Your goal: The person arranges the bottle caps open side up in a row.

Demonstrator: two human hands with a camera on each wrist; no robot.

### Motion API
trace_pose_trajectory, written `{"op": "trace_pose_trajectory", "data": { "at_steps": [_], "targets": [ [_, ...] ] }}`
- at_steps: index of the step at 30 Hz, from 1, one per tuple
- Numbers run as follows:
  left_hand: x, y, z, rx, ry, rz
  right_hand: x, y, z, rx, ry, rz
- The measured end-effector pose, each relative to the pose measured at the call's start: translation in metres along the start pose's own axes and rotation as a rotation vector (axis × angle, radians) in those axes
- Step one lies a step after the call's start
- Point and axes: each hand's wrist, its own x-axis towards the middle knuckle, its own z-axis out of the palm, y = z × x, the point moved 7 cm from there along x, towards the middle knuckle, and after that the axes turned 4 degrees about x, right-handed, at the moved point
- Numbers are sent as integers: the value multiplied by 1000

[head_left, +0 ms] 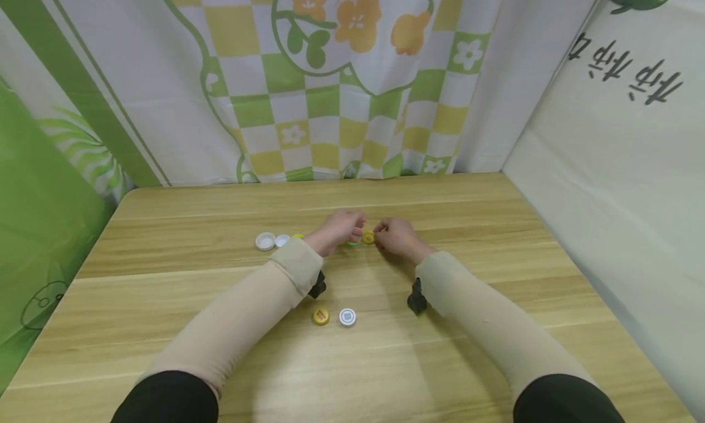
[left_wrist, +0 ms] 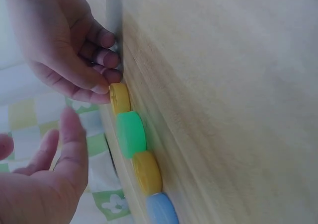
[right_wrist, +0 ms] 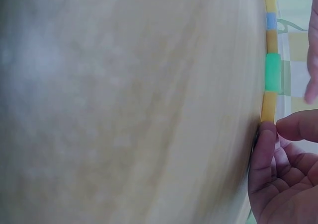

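1. Thumb and fingertips of my right hand [head_left: 401,238] pinch the edge of the yellow round plastic cap [head_left: 368,237] on the wood-grain tabletop [head_left: 380,362].
2. It sits just right of the green round plastic cap [left_wrist: 131,134], apparently touching, so I should nudge it lightly and keep it flat.
3. My left hand [head_left: 335,230], fingers loosely extended, holds nothing; I should hold it clear of both caps.

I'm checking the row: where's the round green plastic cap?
Left wrist view, left of centre: the round green plastic cap sits between two round yellow caps.
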Motion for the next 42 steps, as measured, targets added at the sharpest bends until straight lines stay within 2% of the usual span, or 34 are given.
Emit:
{"op": "trace_pose_trajectory", "data": {
  "at_steps": [6,15,19,24,31,36,42],
  "targets": [
    [-12,-3,-16,-68,60,45,0,-3,0,2,-17,3],
    [-25,-15,-31,-107,84,33,1,-1,6,43,-48,-4],
    [-39,-16,-37,-66,66,58,1,1,7,61,-59,2],
    [-53,-15,-54,-3,68,92,-1,-2,2,59,-36,-2],
    [-61,-27,-76,-63,103,57,4,-37,10,-70,-92,-130],
    [-72,-30,-79,-92,113,59,18,-70,24,-181,-130,-205],
    [-84,-31,-79,-119,98,71,32,-101,49,-315,-280,-271]
  ]
}}
